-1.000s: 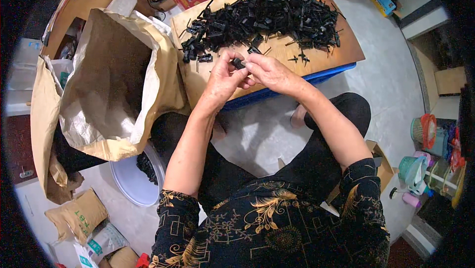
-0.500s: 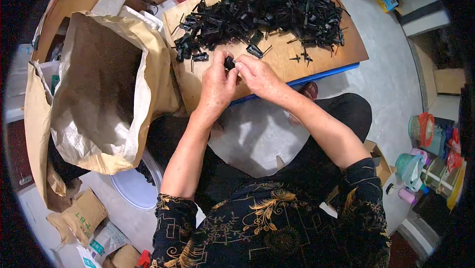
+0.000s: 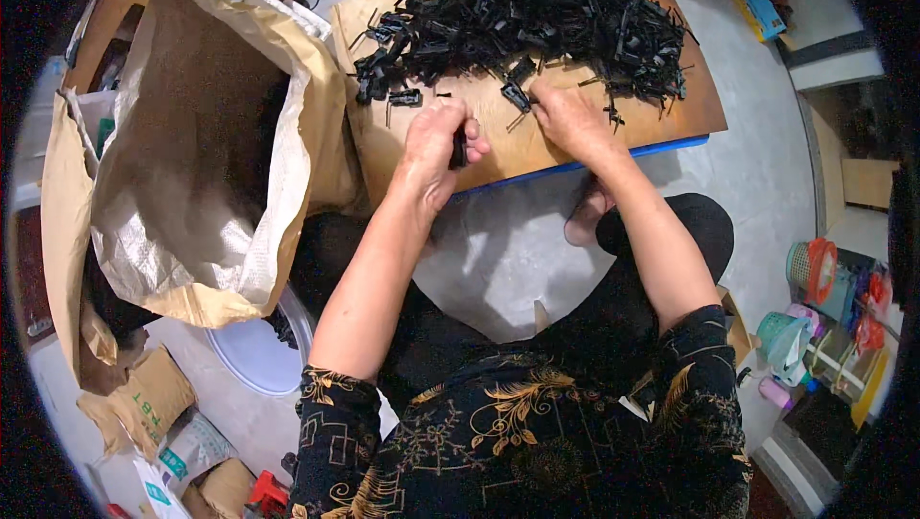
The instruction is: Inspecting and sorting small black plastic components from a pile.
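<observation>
My left hand (image 3: 443,145) is closed around a black plastic part (image 3: 459,147), mostly hidden by the palm and curled fingers. To its right, my right hand (image 3: 572,121) reaches over the board, fingertips pinched at the edge of a pronged black plastic part (image 3: 516,95). Another small black part (image 3: 404,97) lies just beyond my left hand. A large heap of similar black parts (image 3: 546,25), with thin pins sticking out, spreads across the far half of the wooden board (image 3: 503,150).
At the left a big open paper sack (image 3: 321,126) with a white lining stands against the board. Below it sits a pale tub (image 3: 254,358). Filled bags (image 3: 153,399) lie at the lower left. Baskets and plastic bags (image 3: 788,342) stand at the right.
My hands were together at the board's near edge; they have parted. The right moved to the pronged part by the heap, while the left kept its black part. The view shifted slightly.
</observation>
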### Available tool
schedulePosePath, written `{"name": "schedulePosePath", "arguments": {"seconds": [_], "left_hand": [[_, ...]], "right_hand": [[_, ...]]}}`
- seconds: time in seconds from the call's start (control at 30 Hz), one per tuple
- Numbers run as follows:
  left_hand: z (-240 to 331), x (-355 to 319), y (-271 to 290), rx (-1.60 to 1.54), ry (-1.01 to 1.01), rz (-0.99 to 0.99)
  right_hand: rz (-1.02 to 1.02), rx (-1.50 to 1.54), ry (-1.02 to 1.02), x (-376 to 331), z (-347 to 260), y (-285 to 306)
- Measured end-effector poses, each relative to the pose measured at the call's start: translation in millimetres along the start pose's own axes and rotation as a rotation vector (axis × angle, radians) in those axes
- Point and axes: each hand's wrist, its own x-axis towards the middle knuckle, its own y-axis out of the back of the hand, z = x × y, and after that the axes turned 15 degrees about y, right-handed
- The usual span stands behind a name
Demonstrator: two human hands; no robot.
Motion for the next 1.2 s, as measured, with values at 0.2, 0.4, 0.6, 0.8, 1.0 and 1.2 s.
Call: {"name": "schedulePosePath", "arguments": {"seconds": [0.2,0.4,0.6,0.8,1.0,1.2], "left_hand": [[-13.4,1.0,-0.6,0.009,0.04,0.028],[-10.2,-11.5,-12.4,0.122,-0.068,-0.057],[-8.7,-14.1,-19.0,0.18,-0.207,-0.122],[-12.4,-17.1,-21.9,0.196,-0.271,-0.056],[-12.0,-15.8,-18.6,0.215,-0.333,-0.027],[-14.4,-19.5,-20.9,0.475,-0.346,0.021]], "right_hand": [[0.266,0.352,0.202,-2.0,3.5,-4.6],[0.228,0.843,0.221,-21.9,-27.1,7.2],[0.238,0.909,0.249,-33.8,-34.8,15.2],[0.191,0.971,0.23,-39.6,-36.5,18.2],[0.388,0.844,0.2,-45.5,-53.0,21.7],[0.334,0.754,0.344,-43.3,-51.3,23.7]]}}
